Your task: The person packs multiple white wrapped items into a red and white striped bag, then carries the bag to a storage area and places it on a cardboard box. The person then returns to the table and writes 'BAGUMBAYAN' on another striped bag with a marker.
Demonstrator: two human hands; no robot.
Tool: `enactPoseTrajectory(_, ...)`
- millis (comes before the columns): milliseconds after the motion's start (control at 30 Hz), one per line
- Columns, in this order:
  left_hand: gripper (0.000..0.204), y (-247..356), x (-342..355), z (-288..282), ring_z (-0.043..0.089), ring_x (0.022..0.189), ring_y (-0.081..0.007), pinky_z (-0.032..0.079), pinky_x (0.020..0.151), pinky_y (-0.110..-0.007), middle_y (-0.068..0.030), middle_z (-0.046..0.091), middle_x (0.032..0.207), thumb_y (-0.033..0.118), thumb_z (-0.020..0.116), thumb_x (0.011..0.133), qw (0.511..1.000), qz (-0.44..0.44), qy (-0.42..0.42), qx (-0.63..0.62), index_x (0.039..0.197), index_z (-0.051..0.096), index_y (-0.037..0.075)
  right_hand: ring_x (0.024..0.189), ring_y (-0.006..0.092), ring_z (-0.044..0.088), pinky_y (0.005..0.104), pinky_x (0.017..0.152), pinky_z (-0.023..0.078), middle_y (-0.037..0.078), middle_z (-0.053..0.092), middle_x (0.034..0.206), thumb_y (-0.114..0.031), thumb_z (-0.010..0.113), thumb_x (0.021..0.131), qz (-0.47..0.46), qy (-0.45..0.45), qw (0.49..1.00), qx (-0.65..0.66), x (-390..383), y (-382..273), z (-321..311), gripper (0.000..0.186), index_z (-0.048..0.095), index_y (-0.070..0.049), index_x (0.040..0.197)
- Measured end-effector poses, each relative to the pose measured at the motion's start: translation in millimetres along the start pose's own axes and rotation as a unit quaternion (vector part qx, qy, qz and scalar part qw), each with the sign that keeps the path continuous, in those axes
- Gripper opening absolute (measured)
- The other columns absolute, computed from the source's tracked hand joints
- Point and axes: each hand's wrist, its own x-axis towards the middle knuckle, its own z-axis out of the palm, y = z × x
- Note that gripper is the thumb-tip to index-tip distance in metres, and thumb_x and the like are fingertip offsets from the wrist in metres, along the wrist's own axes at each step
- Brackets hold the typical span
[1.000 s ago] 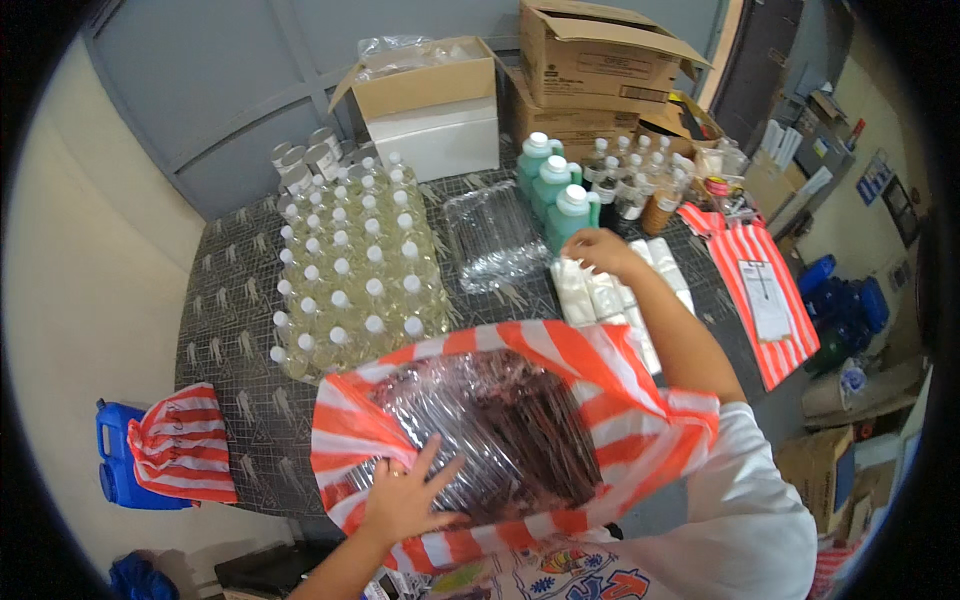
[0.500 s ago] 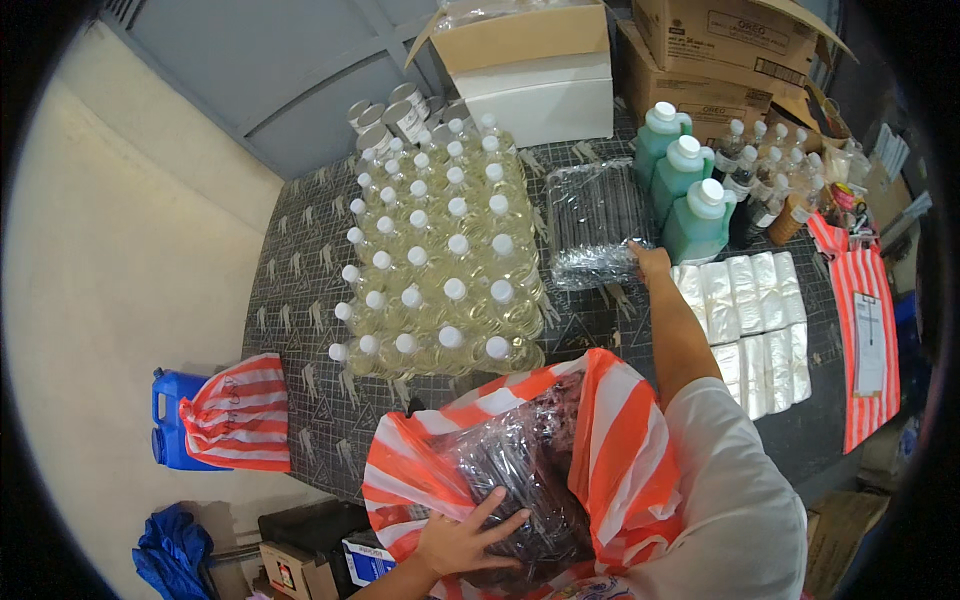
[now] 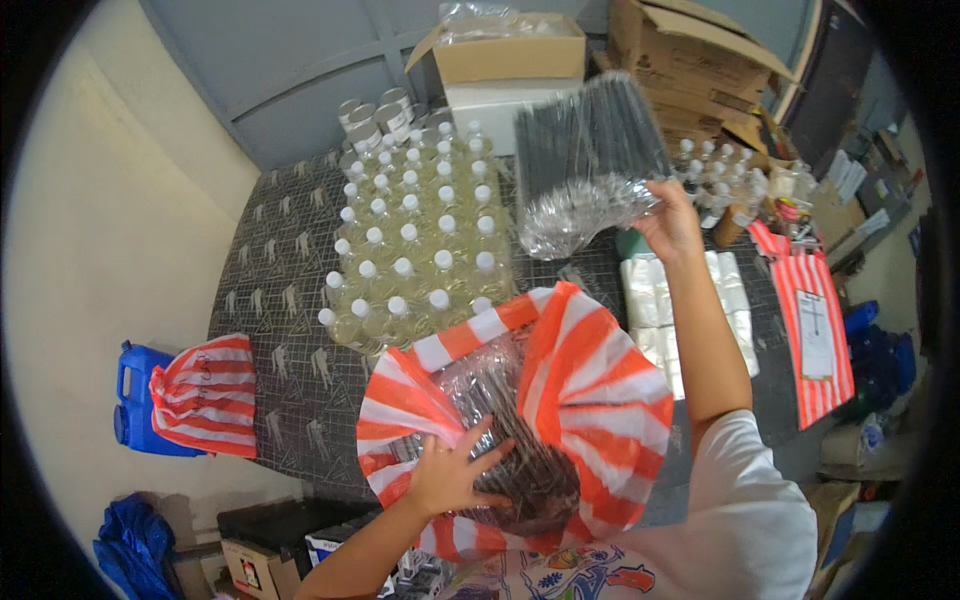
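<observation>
Wrapped black pack (image 3: 590, 160) is held up above the table (image 3: 285, 390), its near right corner pinched between thumb and fingers of the right hand (image 3: 672, 220). The left hand (image 3: 450, 475) lies spread over wrapped dark contents (image 3: 540, 475) in the striped bag (image 3: 615, 430). The step in hand looks like lifting the pack while steadying the bag; the next move seems to call for a firm grip on slick film. White bundles (image 3: 645, 300) lie near the bag; capped bottles (image 3: 409, 234) stand farther left.

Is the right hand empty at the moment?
No, the right hand grips a clear-wrapped black pack near its lower right corner.
</observation>
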Motion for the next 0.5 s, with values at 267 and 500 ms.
enactPoseTrajectory(267, 0.085, 16, -60, -83, 0.062, 0.122, -0.0413, 0.055, 0.091, -0.050, -0.0207, 0.035, 0.160, 0.056, 0.077, 0.081, 0.979, -0.046, 0.090, -0.179, 0.151, 0.049, 0.018, 0.119, 0.0351, 0.065, 0.0615, 0.104, 0.048, 0.018, 0.069, 0.125, -0.016, 0.056, 0.095, -0.080, -0.186, 0.966, 0.162, -233, -142, 139, 0.032, 0.065, 0.000, 0.122)
enactPoseTrajectory(500, 0.064, 47, -55, -90, 0.057, 0.129, -0.0378, 0.048, 0.105, -0.046, -0.0159, 0.061, 0.141, 0.051, 0.074, 0.084, 0.980, 0.076, 0.109, -0.151, 0.135, 0.063, 0.015, 0.109, 0.0346, 0.068, 0.0554, 0.102, 0.051, 0.019, 0.070, 0.119, -0.019, 0.059, 0.087, 0.069, -0.091, 0.946, 0.302, -380, -21, 188, 0.044, 0.062, 0.001, 0.126)
